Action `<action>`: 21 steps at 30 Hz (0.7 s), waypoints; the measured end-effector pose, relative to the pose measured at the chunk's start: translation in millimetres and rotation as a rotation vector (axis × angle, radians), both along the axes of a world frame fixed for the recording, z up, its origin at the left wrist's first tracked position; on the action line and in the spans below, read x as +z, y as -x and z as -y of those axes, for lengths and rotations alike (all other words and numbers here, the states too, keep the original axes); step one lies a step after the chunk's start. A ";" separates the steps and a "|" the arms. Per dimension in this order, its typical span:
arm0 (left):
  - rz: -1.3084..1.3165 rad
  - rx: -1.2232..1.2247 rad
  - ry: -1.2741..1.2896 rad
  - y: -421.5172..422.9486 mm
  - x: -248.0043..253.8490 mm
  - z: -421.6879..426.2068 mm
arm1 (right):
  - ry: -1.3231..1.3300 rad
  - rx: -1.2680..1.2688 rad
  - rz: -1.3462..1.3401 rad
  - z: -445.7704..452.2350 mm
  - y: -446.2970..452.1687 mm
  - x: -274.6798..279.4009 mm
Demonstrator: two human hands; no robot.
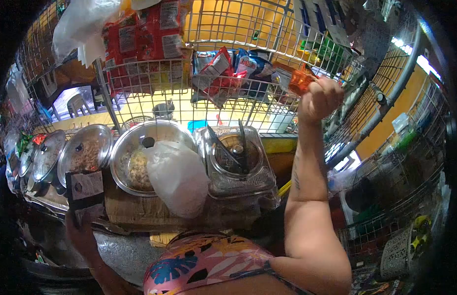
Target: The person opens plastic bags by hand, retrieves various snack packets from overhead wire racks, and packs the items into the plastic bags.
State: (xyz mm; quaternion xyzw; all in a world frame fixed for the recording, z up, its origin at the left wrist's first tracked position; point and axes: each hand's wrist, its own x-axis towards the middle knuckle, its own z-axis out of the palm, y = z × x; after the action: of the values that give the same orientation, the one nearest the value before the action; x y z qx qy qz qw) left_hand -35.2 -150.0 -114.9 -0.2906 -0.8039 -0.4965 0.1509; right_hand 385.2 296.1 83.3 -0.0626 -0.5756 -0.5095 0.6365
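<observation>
My right hand [321, 100] is raised in front of the wire grid, fingers closed on a small shiny orange-red packet [301, 81]. At lower left, my left hand [81, 231] is closed around the bottom of a flat, dark rectangular object with pale grey panels [86, 189]; its kind is unclear. That object overlaps the edge of a glass-lidded pot of brown food [88, 150]. Between my hands, a filled white plastic bag [179, 179] leans over a large metal pot [121, 184] with food in it. Right of the bag sits a clear-covered tray [238, 184] with black tongs [242, 145] on top.
A wire grid [228, 44] rises behind the counter [135, 211], with red packets [140, 39] and blue packets [253, 64] hung on it. More lidded pots [47, 155] line the left. At right stand a curved metal rail [385, 105] and a basket [396, 255].
</observation>
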 end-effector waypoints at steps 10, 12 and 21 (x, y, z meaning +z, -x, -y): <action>0.162 0.007 0.071 -27.1 6.2 -6.9 | 0.384 -0.007 -0.232 -34.8 33.4 -19.8; 0.098 0.073 0.118 -27.4 2.3 -4.3 | 0.504 0.135 -0.170 -32.6 40.9 -32.3; 0.093 0.024 0.081 -35.1 3.7 -12.3 | 0.668 0.166 -0.196 -43.6 57.5 -37.8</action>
State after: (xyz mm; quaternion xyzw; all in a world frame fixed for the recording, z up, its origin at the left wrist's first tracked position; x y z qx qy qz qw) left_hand -0.1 -137.7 -111.2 -0.2633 -0.8329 -0.4748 0.1073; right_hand 327.8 339.7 45.5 -0.2690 -0.6497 -0.2312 0.6724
